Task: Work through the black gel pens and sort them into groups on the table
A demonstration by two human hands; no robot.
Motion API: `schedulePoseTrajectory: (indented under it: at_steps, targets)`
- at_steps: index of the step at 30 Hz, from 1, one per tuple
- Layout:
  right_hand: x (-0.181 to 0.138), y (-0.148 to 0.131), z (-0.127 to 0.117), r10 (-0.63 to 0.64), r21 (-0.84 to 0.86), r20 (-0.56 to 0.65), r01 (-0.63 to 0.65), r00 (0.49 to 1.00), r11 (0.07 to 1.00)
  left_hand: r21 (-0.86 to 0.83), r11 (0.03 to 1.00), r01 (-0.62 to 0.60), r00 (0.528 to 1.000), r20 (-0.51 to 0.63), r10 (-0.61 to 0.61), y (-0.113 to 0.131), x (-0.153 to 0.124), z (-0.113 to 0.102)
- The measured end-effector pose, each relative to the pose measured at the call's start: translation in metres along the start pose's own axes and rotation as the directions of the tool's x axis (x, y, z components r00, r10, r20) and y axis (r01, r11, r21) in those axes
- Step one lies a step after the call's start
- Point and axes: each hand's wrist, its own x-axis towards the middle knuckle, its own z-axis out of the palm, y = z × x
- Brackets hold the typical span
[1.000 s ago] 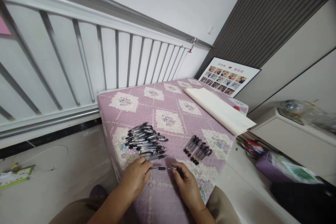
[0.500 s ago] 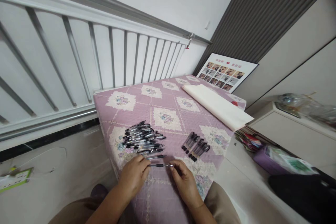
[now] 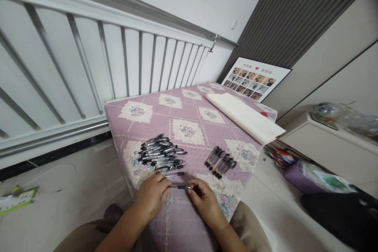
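Observation:
Between my two hands a dark-gripped pen (image 3: pixel 179 187) lies level above the cloth. My left hand (image 3: pixel 152 193) is closed on its left end, thumb and fingers pinched together. At the pen's other end, my right hand (image 3: pixel 204 201) pinches a small silvery piece that meets the black grip; the fingertips hide most of it. Just beyond my left fingers lies a loose pen (image 3: pixel 175 174). A heap of clear and black pens (image 3: pixel 161 152) spreads behind it. Over to the right, several capped pens (image 3: pixel 220 162) lie side by side in a slanted row.
The pink floral cloth (image 3: pixel 189 114) covers the table. A folded cream sheet (image 3: pixel 245 120) lies across its far right part. Behind stand a photo board (image 3: pixel 256 78) and a white radiator (image 3: pixel 132 63). A power strip (image 3: pixel 19 201) is on the floor at left.
My right hand has moved slightly left, bringing the silvery piece up against the pen's grip, where a small gap showed before. My left hand stays nearly still.

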Motion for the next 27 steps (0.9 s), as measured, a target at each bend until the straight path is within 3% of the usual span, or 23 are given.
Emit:
schedulePoseTrajectory:
  at_steps: [17, 27]
  targets:
    - [0.001, -0.001, -0.007, 0.053, 0.029, 0.152, -0.059, 0.987, 0.998, 0.102, 0.995, 0.02, 0.995, 0.092, -0.029, 0.011, 0.001, -0.008]
    - [0.002, -0.002, -0.007, 0.003, 0.023, 0.145, -0.006, 0.989, 1.0, 0.14, 0.99, 0.024, 0.993, 0.111, -0.04, 0.01, 0.003, -0.006]
